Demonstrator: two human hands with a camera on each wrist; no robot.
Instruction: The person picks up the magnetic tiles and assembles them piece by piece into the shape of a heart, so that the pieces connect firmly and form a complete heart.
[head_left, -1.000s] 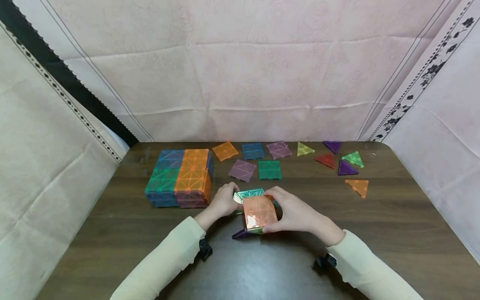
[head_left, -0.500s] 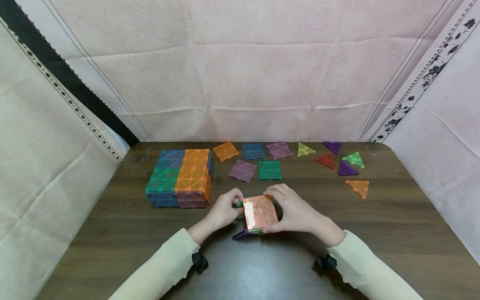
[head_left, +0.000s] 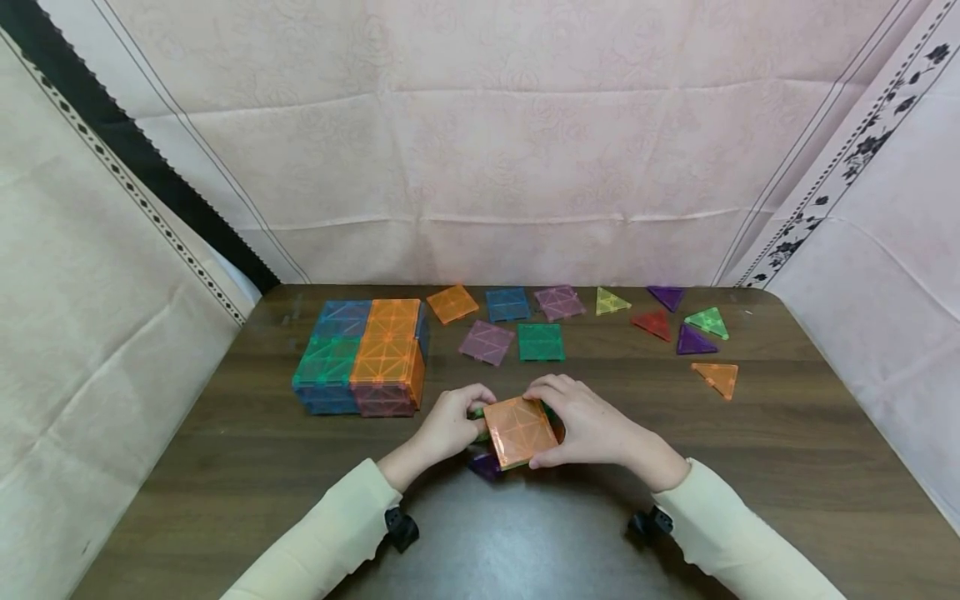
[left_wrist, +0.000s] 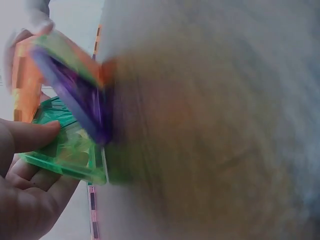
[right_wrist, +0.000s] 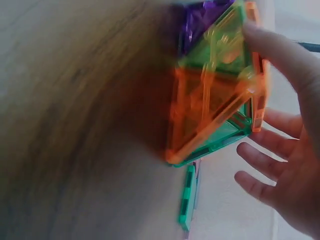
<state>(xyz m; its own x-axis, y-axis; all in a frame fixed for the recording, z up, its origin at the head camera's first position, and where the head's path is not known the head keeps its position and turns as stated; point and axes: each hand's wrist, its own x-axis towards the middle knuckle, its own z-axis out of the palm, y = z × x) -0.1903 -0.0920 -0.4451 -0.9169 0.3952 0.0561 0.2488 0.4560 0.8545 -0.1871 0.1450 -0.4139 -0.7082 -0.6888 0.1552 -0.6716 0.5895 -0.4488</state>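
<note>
At the front middle of the table both hands work on a small structure of translucent magnetic tiles. Its upper face is an orange square tile [head_left: 519,432], gripped at its edges by my right hand [head_left: 592,425] between thumb and fingers. My left hand [head_left: 450,423] pinches a green tile [left_wrist: 67,167] on the structure's left side, thumb on top and fingers beneath. A purple triangle tile [head_left: 486,467] juts out at the near left corner. In the right wrist view, an orange triangle tile [right_wrist: 200,100] and a light green triangle tile [right_wrist: 220,52] form the near side.
A large block of orange, green and blue tiles [head_left: 360,358] stands at left. Behind the hands lie several loose square tiles, among them a green square [head_left: 541,342] and an orange square [head_left: 452,304]. Loose triangles, including a red triangle [head_left: 652,325], lie at back right.
The raised green tile behind the orange square has gone down out of sight, and my left hand shifted slightly nearer. The orange square has turned and tilted a little in my right hand's grip.
</note>
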